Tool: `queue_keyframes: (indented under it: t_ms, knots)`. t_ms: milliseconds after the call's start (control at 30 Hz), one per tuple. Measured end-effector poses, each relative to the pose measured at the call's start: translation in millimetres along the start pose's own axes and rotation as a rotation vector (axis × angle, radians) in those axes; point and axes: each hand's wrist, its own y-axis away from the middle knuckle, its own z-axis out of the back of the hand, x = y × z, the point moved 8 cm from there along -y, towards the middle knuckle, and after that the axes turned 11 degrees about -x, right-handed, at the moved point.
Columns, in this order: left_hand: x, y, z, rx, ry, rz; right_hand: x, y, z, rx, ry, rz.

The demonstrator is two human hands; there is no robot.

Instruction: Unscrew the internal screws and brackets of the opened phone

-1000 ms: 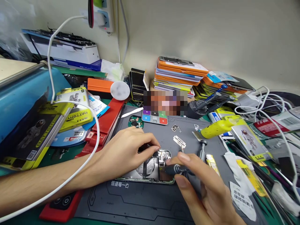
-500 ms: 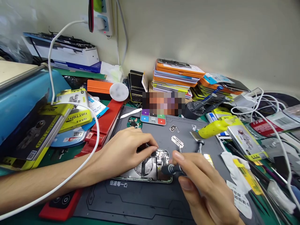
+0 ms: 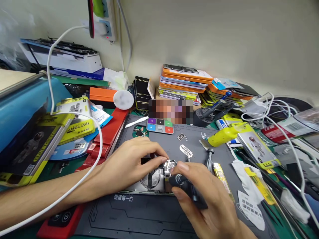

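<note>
An opened phone (image 3: pixel 154 179) lies on the dark grey mat (image 3: pixel 139 215), its round coil and small inner parts showing. My left hand (image 3: pixel 139 162) rests over its left and upper part, thumb and forefinger close together at the inner parts; what lies between them is too small to tell. My right hand (image 3: pixel 204 196) is at the phone's right end, fingers closed around a dark screwdriver (image 3: pixel 190 186). Another screwdriver (image 3: pixel 209 159) stands just behind that hand. A razor blade (image 3: pixel 186 151) lies beyond the phone.
A coloured tray (image 3: pixel 159 126), a green circuit board (image 3: pixel 141 131) and a yellow bottle (image 3: pixel 224 136) are at the back. Battery boxes (image 3: pixel 27 149) and a red clamp (image 3: pixel 109 132) stand left. A white cable (image 3: pixel 99 146) crosses above my left forearm. Tools and packets crowd the right.
My right hand has moved left over the phone's right end, and the screwdriver in it has changed its tilt. My left hand stays on the phone. The whole view has shifted slightly.
</note>
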Motion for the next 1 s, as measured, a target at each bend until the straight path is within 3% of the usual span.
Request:
queue_keyframes:
  t_ms: [500,800,1000]
  knots:
    - [-12,1,-1.3,0.026,0.045,-0.117,-2,7,-2,0.041,0.034,-0.014]
    - [-11,2,2.1,-0.006,0.029,-0.098,-3,7,0,-0.008,0.064,-0.01]
    - [-7,0,0.9,-0.003,0.074,-0.083,-19,6,11,-0.175,0.042,-0.265]
